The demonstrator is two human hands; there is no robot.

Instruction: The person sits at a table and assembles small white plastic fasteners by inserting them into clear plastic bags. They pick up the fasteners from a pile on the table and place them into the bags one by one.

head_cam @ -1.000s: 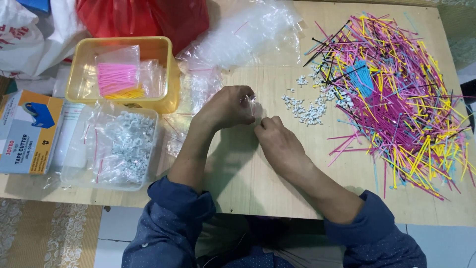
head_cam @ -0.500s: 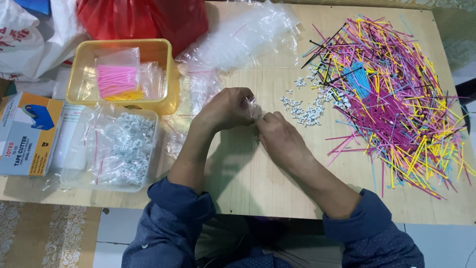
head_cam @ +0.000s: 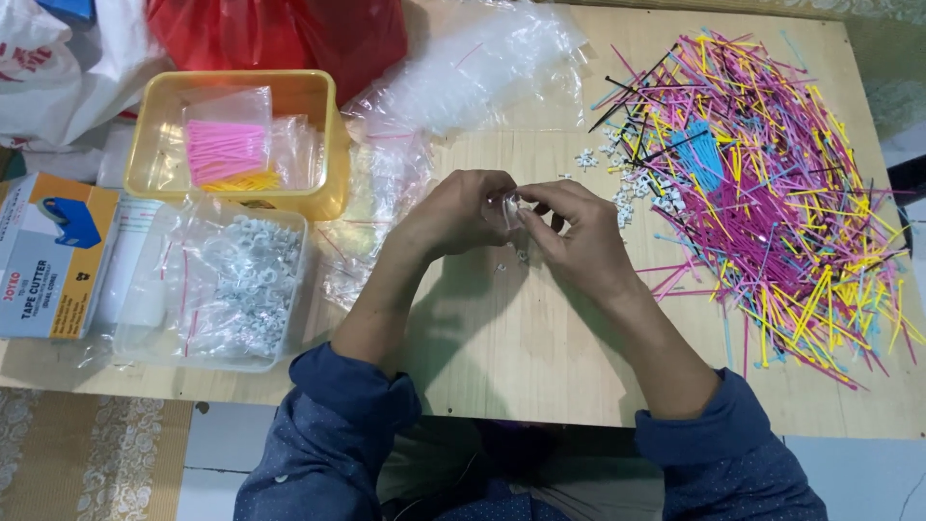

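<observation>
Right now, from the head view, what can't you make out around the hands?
- What the left hand and right hand pinch: a small clear bag, its contents hidden by fingers.
- White pieces by the coloured ties: too small to identify.
- Yellow tray: contents veiled by plastic.
- Red bag: cut off by the top edge.

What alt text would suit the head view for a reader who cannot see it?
Left hand and right hand pinch a small clear bag together above a wooden table. Colourful thin sticks lie heaped at right, a yellow tray at left.
</observation>
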